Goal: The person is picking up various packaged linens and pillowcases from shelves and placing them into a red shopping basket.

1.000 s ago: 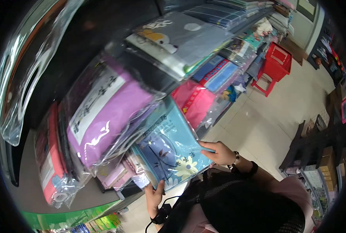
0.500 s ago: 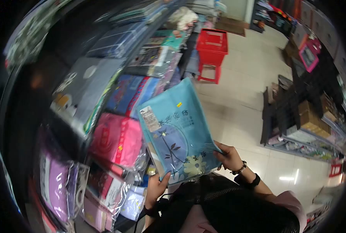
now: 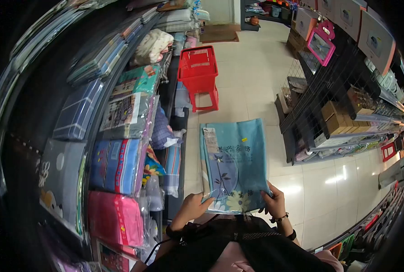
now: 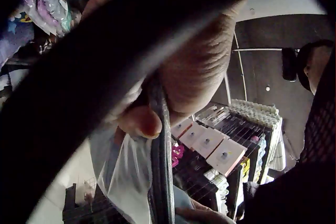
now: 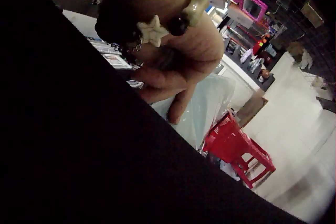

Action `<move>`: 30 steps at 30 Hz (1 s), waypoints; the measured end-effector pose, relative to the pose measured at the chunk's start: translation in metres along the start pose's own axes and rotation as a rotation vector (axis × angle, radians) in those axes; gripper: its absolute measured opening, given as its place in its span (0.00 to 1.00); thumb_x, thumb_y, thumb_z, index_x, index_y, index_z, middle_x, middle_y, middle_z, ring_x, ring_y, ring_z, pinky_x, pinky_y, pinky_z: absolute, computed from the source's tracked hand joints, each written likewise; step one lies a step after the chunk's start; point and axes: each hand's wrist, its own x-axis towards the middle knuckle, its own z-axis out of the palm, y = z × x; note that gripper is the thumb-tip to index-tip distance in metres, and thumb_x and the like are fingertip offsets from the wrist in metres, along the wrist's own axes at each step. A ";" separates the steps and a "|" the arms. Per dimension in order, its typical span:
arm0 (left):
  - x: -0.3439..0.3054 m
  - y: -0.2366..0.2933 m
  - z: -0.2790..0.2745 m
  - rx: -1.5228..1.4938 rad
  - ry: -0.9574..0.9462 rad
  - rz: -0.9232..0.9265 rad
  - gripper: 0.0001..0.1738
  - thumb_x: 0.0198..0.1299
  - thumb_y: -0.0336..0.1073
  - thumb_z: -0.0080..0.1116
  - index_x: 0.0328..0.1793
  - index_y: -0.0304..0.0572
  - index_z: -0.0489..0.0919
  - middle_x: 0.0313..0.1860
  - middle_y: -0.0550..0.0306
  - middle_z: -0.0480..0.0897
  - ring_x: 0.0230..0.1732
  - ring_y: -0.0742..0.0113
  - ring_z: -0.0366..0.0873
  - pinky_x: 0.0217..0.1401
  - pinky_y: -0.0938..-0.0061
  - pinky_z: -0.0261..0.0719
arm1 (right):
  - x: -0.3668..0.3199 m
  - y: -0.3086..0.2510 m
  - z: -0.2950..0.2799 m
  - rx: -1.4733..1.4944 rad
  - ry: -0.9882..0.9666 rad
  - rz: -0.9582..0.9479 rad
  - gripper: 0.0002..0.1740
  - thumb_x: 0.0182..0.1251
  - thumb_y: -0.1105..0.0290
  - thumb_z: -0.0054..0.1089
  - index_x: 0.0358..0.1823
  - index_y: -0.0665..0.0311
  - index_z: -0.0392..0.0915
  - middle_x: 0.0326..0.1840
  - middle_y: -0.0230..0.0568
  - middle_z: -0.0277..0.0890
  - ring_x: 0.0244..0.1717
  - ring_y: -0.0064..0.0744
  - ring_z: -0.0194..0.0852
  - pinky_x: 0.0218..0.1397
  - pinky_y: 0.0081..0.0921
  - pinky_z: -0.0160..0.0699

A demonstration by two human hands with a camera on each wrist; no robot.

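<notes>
Holding a blue package (image 3: 243,154), left grip (image 3: 192,210) and right grip (image 3: 274,202) pinch its edges above tiled floor (image 3: 243,93) between stocked shelves (image 3: 285,136).

From above, the blue pack (image 3: 252,167) hides fingers of your left hand (image 3: 190,210). You can't read the small white label (image 3: 209,139).

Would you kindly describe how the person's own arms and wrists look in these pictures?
The right wrist wears a bracelet of dark and pale beads with a pale star charm; a black band sits further up the arm. The left wrist has another black band, with a thin dark cable beside it. Some pink sleeve shows on the right.
</notes>
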 end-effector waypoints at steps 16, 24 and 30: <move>0.245 -0.046 -0.127 -0.212 -0.025 -0.131 0.16 0.52 0.41 0.51 0.25 0.31 0.72 0.11 0.52 0.71 0.14 0.66 0.72 0.18 0.73 0.66 | 0.273 -0.129 0.072 -0.284 -0.138 -0.187 0.23 0.51 0.78 0.46 0.52 0.62 0.66 0.21 0.36 0.72 0.11 0.19 0.64 0.13 0.19 0.67; 0.350 -0.068 -0.156 -0.212 -0.014 -0.233 0.18 0.51 0.43 0.51 0.26 0.31 0.73 0.11 0.50 0.72 0.15 0.63 0.73 0.20 0.71 0.67 | 0.396 -0.147 0.090 -0.239 -0.218 -0.049 0.21 0.54 0.77 0.46 0.52 0.61 0.66 0.21 0.36 0.73 0.11 0.18 0.67 0.08 0.15 0.64; 0.471 -0.088 -0.178 -0.243 -0.023 -0.315 0.20 0.50 0.46 0.51 0.27 0.31 0.73 0.19 0.44 0.75 0.25 0.52 0.76 0.27 0.67 0.69 | 0.522 -0.186 0.093 -0.330 -0.255 -0.070 0.20 0.52 0.77 0.48 0.50 0.66 0.68 0.30 0.42 0.75 0.21 0.24 0.72 0.25 0.19 0.71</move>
